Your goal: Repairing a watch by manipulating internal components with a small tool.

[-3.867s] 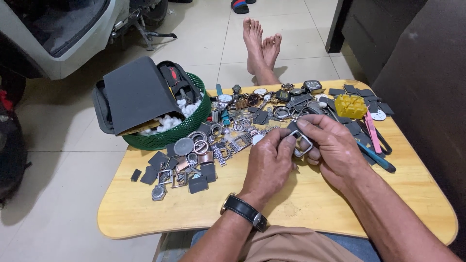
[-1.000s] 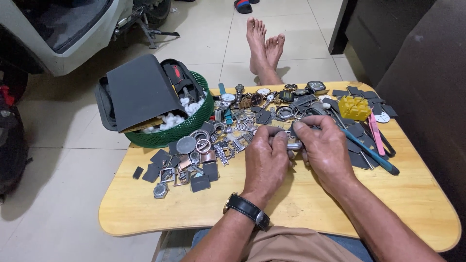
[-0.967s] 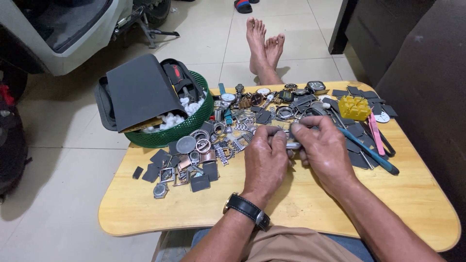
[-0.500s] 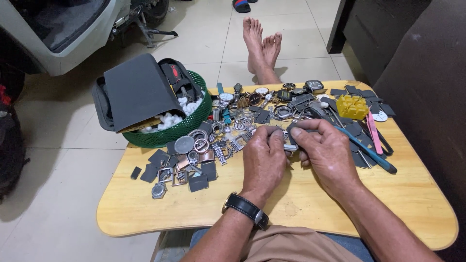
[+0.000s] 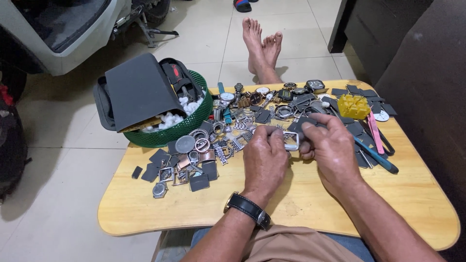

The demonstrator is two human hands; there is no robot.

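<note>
So both hands are meeting over the middle of the counter (image 5: 145, 213), a low wooden one with rounded corners. The left hand (image 5: 264, 157) and the right hand (image 5: 330, 148) are pinching a small squarish silver watch case (image 5: 291, 140) between them, fingers (image 5: 310, 127) curled shut around its edges, and it's hovering just above the wood rather than lying on it. A black-strapped wristwatch (image 5: 247, 209) is sitting on the left wrist.

Stuff is crowding in from the far side. A heap of watch parts (image 5: 208, 150), bezels, case backs, bracelet bits and dark flat pieces, is spreading from the left edge toward the hands, nearly touching the left knuckles. Along the far edge, whole watches (image 5: 257, 94) are lying in a row. Toward the far right corner, a yellow block-shaped holder (image 5: 353, 106) is resting among dark square pieces, with a pink tool (image 5: 374, 133) and a blue-handled tool (image 5: 376, 155) lying just beside the right hand.

At the far left corner a green mesh basket (image 5: 184, 128) is holding white cotton wads and an open dark grey pouch (image 5: 138, 92) that's sticking up out of it. Beyond the far edge, someone's bare feet (image 5: 262, 46) are resting on the tiled floor (image 5: 58, 145).
</note>
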